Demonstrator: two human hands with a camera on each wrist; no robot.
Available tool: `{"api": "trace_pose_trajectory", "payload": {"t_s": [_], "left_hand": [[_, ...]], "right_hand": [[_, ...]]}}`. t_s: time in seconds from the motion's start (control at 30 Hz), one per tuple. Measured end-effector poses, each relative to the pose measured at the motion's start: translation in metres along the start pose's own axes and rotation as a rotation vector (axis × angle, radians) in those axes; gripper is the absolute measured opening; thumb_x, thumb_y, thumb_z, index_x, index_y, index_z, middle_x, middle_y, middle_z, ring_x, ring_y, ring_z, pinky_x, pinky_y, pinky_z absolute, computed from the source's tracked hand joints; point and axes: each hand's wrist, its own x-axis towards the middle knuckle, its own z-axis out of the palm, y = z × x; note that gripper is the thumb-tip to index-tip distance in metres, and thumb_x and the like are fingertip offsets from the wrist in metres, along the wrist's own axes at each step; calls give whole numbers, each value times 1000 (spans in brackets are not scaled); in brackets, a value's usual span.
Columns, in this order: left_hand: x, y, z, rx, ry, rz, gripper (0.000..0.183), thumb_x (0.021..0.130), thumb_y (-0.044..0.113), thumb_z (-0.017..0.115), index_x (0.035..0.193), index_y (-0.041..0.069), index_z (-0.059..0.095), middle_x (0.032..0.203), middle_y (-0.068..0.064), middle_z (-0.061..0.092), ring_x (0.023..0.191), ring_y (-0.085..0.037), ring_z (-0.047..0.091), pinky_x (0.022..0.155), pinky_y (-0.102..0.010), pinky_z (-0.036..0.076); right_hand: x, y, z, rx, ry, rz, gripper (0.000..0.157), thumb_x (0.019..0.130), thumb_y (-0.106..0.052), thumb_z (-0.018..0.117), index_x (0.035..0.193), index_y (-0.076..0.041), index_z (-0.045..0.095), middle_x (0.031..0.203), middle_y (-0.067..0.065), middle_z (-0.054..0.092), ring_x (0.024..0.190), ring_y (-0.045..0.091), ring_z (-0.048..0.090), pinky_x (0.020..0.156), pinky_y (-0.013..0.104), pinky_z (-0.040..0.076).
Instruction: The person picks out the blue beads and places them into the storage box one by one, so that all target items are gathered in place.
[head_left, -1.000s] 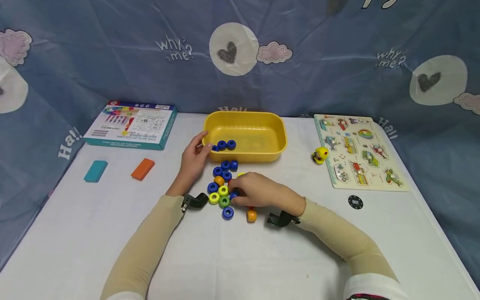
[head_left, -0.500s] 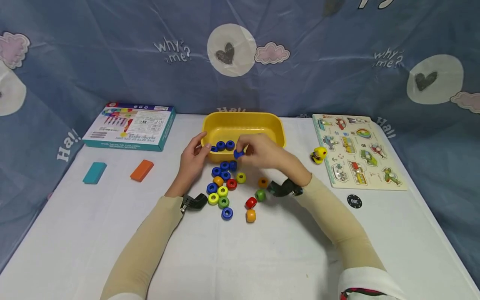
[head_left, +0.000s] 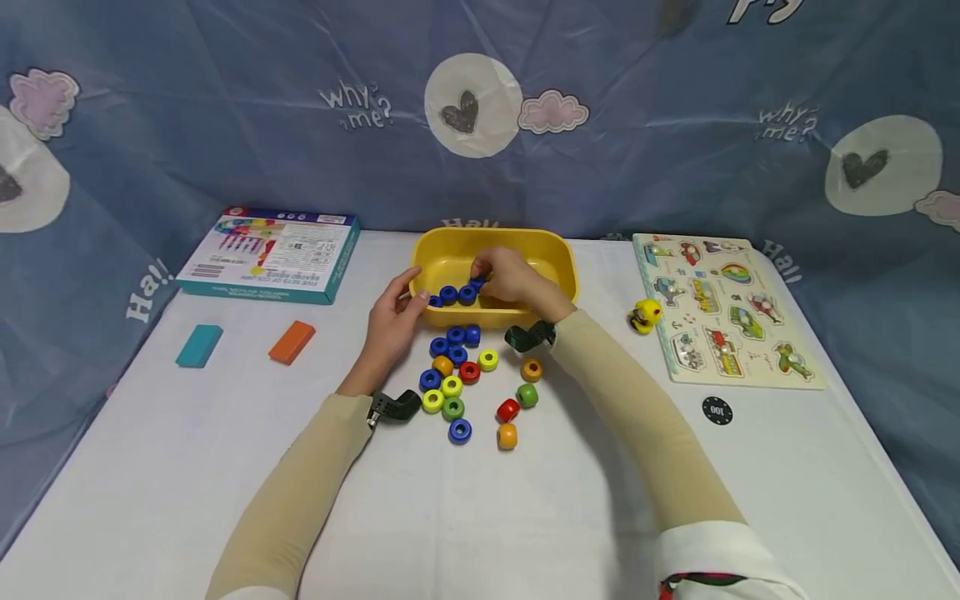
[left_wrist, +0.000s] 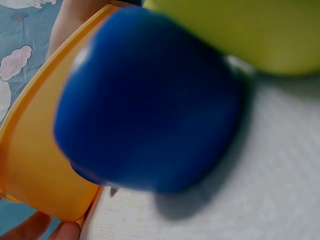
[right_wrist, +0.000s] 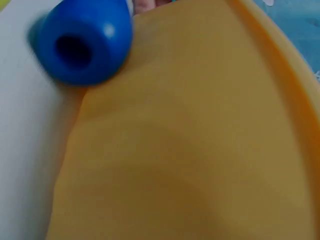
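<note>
The right hand point(head_left: 510, 275) has brought a blue bead point(head_left: 477, 284) down into the tray point(head_left: 495, 318) beside three other beads point(head_left: 448, 295), making four blues inside. Its fingertips, partly hidden, apparently still pinch that bead, while the left hand point(head_left: 392, 318) grips the tray's left end.

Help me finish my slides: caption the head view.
Left hand touches a yellow tub, right hand holds a blue bead inside it; loose coloured beads lie in front.
</note>
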Motion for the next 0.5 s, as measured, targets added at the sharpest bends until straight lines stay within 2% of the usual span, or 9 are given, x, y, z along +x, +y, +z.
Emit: {"api": "trace_pose_trajectory", "payload": {"t_s": [0.13,0.23,0.33,0.4,0.5], "left_hand": [[1,0,3,5,-3,3,48,101,17,50,146,7,42,154,-13,39,132,-34,48,109,-45,43],[8,-13,4,-10,1,3,47,101,20,51,146,11,43,154,-11,39,130,-34,50,108,-46,44],[14,-29,5,-11,7,1,48,100,25,52,147,17,43,154,-7,40,128,-31,52,107,-45,45],[17,-37,6,-4,12,-1,48,100,30,53,147,22,43,153,-3,41,128,-28,52,107,-43,45],[18,-41,5,10,20,5,48,100,34,53,146,25,44,153,0,42,127,-26,53,107,-42,46]], "right_hand": [[1,1,0,36,-24,16,26,80,4,69,105,-4,65,111,14,67,101,26,62,93,36,53],[0,2,-1,40,-26,20,28,81,4,69,107,-4,64,113,14,67,104,26,62,96,37,52],[-5,0,-4,33,9,-4,29,82,2,68,110,-5,64,115,13,66,107,26,61,98,37,51],[-14,-7,-5,42,65,-50,28,85,-1,67,112,-4,64,116,13,66,103,25,62,96,37,52],[-33,-23,-2,58,165,-184,25,87,-5,66,112,-2,65,113,14,68,91,24,64,87,36,56]]}}
